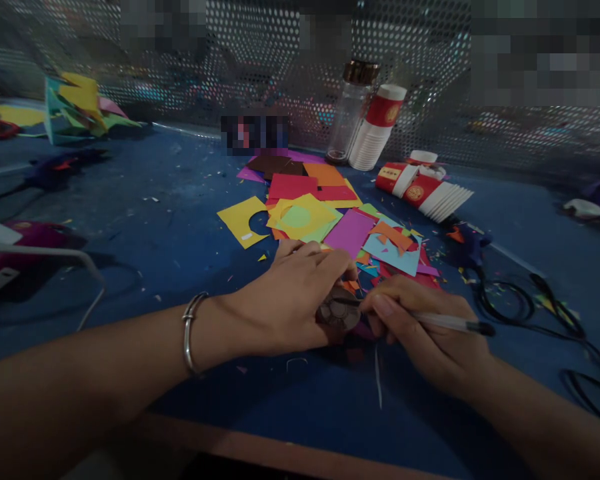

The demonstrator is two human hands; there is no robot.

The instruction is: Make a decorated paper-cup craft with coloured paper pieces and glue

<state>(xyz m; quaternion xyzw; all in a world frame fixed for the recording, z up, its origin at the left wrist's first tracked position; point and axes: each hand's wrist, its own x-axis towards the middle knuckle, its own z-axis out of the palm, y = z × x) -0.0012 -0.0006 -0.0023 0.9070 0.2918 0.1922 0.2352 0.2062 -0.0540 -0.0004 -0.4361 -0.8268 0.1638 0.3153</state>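
Observation:
My left hand (285, 300), with a silver bracelet at the wrist, grips a small round brown piece (341, 315) that bears curved lines. A pen (443, 322) with a clear barrel and black end is held in my right hand (415, 327), its tip side pointing left at the brown piece. Just beyond both hands lies a pile of coloured paper, with a purple sheet (350, 232), a light blue sheet (405, 259) and a yellow sheet with a round cut-out (240, 223).
Behind the pile stand a clear bottle (349, 120) and stacked paper cups (375, 130); more cups (420, 190) lie on their side. Black cable (530, 323) coils at the right. A purple power strip (25, 257) sits left on the blue table (145, 200). Perforated metal screen (260, 60) behind.

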